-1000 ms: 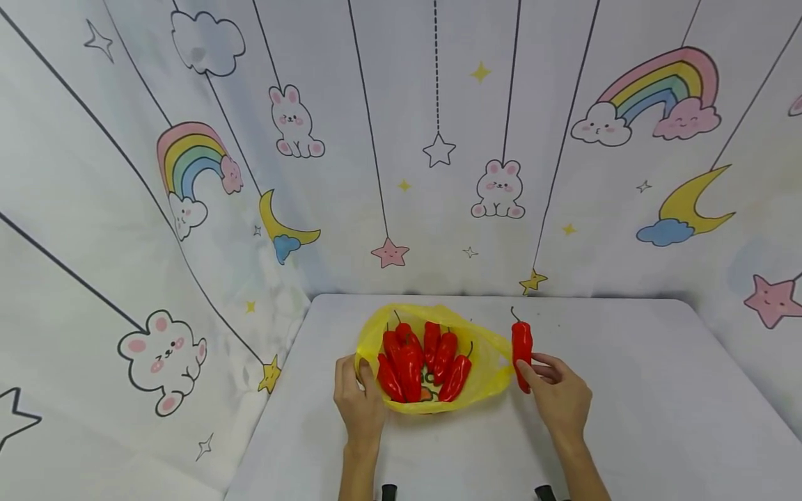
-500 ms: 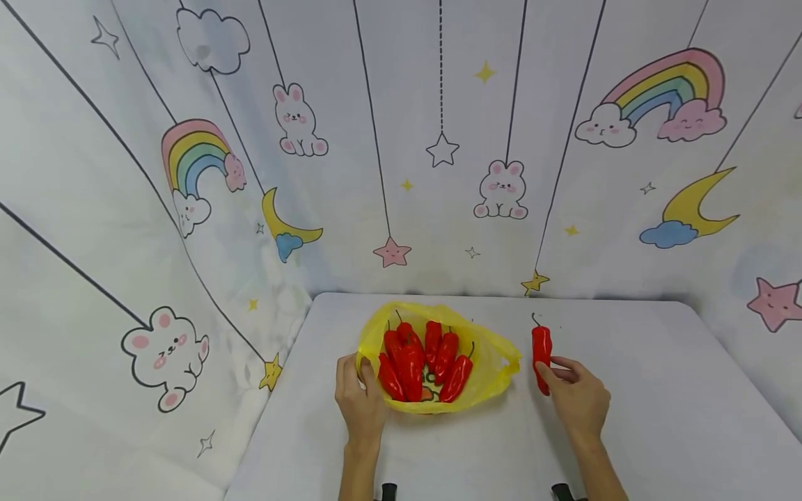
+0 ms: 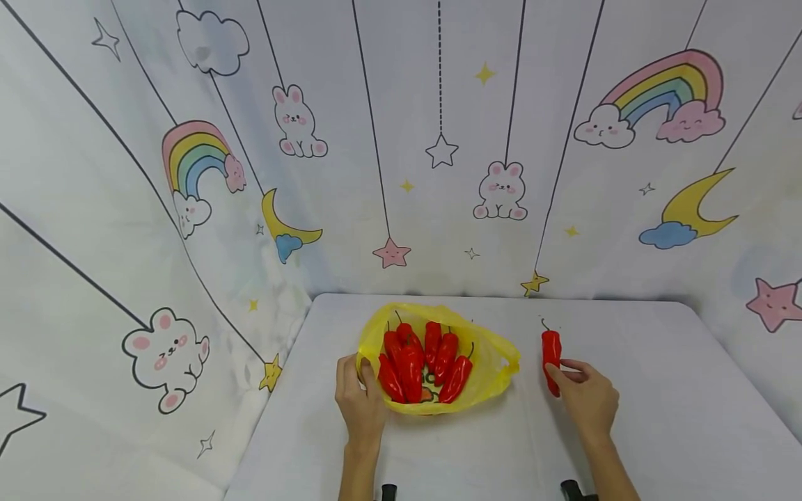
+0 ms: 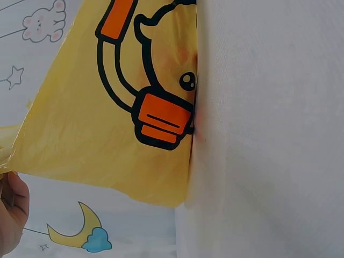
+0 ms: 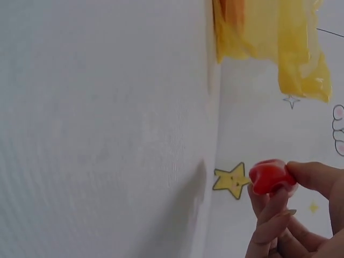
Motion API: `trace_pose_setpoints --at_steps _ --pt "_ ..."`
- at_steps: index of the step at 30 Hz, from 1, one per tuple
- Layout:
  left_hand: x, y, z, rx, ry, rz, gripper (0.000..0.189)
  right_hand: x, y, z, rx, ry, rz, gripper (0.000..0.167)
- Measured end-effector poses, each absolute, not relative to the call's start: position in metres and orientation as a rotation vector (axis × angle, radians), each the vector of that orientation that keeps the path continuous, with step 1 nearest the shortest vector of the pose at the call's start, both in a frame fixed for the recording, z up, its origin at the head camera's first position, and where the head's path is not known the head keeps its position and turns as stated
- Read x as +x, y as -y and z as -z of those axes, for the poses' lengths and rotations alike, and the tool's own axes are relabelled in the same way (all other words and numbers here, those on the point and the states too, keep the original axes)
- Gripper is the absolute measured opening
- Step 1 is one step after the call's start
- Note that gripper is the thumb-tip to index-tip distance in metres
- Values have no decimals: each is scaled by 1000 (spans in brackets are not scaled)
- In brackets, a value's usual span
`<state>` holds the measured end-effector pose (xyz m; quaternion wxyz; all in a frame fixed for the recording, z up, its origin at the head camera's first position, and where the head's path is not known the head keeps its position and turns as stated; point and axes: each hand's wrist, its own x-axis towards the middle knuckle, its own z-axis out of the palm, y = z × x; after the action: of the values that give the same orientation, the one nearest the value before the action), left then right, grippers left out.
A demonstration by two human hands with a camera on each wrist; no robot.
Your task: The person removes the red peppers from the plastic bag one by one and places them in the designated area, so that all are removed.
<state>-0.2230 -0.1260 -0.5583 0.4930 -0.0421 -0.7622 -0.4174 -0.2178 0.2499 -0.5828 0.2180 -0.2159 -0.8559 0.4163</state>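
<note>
A yellow plastic bag [image 3: 485, 379] stands with its mouth spread, and several red peppers [image 3: 410, 372] lie inside it. My left hand [image 3: 360, 403] pinches the bag's left rim between thumb and fingers. In the left wrist view, the bag's printed side [image 4: 107, 140] fills the middle, and part of the left hand [image 4: 12, 215] shows at the edge. To the right of the bag, my right hand [image 3: 585, 396] pinches a single red pepper [image 3: 551, 348] with its stem pointing away from me. Seen end-on in the right wrist view, that pepper [image 5: 269, 176] sits between thumb and fingers of the right hand [image 5: 301, 215].
The white table [image 3: 651, 362] extends to both sides of the bag. Behind it hangs a white cloth backdrop [image 3: 363, 125] printed with rainbows, bunnies and stars. Dark cylindrical pieces [image 3: 571, 489] show by the wrists at the bottom edge.
My right hand has moved to the right with the pepper, away from the bag. The bag's right rim has spread slightly outward. My left hand has kept its hold on the bag.
</note>
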Motion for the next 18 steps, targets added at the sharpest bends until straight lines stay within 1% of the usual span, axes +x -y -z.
trace_pose_setpoints --at_steps 8,18 --pt "-222 126 558 -101 1855 1011 12 -221 -269 583 -577 2429 -1103 46" --pt "-220 126 558 -99 1869 1035 11 -226 -288 583 -648 2542 -1111 50"
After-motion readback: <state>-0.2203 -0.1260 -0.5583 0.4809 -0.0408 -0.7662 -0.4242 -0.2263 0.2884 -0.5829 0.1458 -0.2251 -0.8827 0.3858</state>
